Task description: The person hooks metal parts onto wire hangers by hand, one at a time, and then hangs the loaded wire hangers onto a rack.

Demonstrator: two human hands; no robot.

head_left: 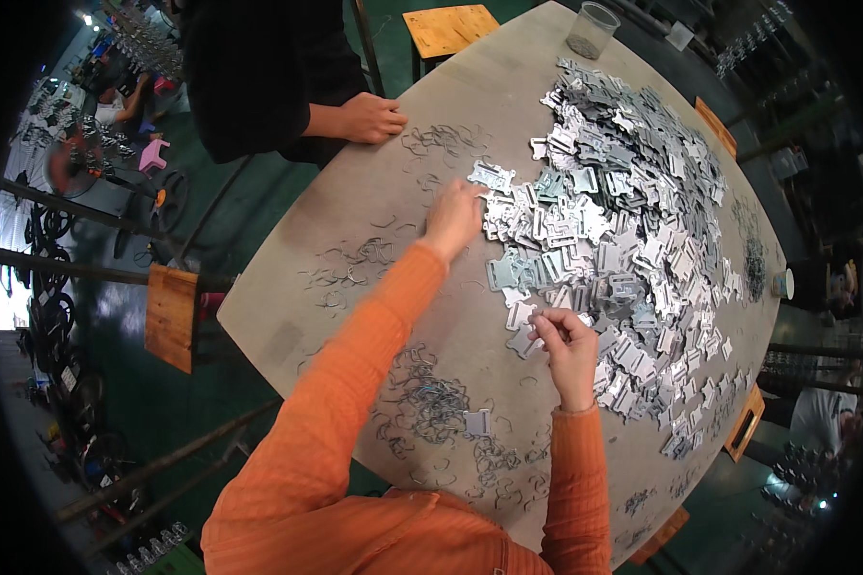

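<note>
My left hand [455,218] reaches to the left edge of a heap of flat silvery metal plates [633,220]. Its bent fingertips close at the lower edge of one notched metal plate [492,176]; the grip is partly hidden. Nearer to me, my right hand [570,356] hovers at the heap's near left side, thumb and fingers pinched together. What lies in that pinch is too small to make out. Just beside those fingertips lies another plate [523,341]. Thin curved metal pieces [427,398] lie in a tangle between my forearms, with a single plate [477,423] among them.
More thin curved pieces [355,264] are scattered on the grey table [297,278] to the left. Another person's hand [372,119] rests at the far left edge. A clear plastic cup [593,31] stands at the far corner. Wooden stools [171,316] surround the table.
</note>
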